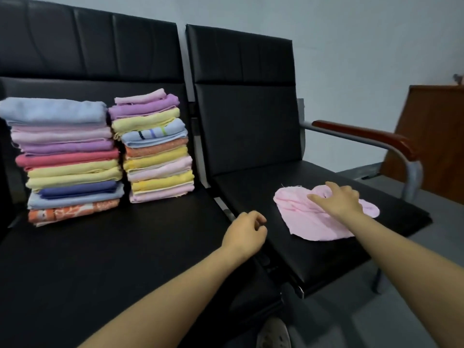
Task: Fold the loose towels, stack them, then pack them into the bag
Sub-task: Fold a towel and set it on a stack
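Here's the right hand (337, 200) out on the far seat, fingers spread and bent down onto a loose, crumpled pale pink cloth towel (316, 222). The fingertips press into a bunched fold at the towel's upper edge, though whether they actually pinch the fabric is hard to make out. The towel lies unfolded on the black padded seat of the right-hand chair (326, 252), near the front right part of the cushion.

The left hand (244, 233) hovers over the gap between the two seats, fingers loosely curled, holding nothing and touching nothing.

Over on the left-hand black padded seat (113, 259), two piles of folded towels stand side by side, just about touching. The wider left stack (67, 159) runs from a light blue towel on top through pinks, purple, rose, yellows and dark blue down to an orange patterned one at the bottom. The narrower right stack (155, 146) is topped with pink and purple, with a blue striped towel partway down.

A reddish wooden armrest on a grey metal frame (369, 138) borders the right chair, with a brown wooden cabinet (437, 136) behind it. No writing or labels can be read anywhere.
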Demonstrator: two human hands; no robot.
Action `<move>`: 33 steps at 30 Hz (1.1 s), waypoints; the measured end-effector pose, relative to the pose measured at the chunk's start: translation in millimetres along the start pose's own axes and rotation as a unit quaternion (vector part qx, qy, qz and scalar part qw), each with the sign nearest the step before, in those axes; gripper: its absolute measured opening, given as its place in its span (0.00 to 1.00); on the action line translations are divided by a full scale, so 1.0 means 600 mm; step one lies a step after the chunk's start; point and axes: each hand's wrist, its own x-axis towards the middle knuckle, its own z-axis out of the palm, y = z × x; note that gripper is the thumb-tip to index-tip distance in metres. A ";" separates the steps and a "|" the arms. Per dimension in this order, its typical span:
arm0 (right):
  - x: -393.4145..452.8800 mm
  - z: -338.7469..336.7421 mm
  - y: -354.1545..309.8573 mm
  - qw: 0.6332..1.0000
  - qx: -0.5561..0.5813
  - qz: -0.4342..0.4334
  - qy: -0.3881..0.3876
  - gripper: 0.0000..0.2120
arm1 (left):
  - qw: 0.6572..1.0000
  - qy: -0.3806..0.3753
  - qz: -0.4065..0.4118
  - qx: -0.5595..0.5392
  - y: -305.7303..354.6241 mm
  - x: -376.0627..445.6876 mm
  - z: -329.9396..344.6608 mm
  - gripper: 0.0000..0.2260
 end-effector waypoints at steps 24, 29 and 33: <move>-0.218 -0.027 -0.391 0.717 0.644 -0.067 -0.258 0.16 | 0.814 0.168 -0.124 -0.542 -0.008 -0.081 -0.254 0.27; -0.340 0.020 -0.512 0.708 0.646 -0.049 -0.280 0.33 | 0.791 0.175 -0.137 -0.570 -0.105 -0.200 -0.379 0.25; -0.412 0.094 -0.519 0.747 0.587 0.035 -0.311 0.26 | 0.794 0.158 -0.230 -0.540 -0.200 -0.289 -0.414 0.24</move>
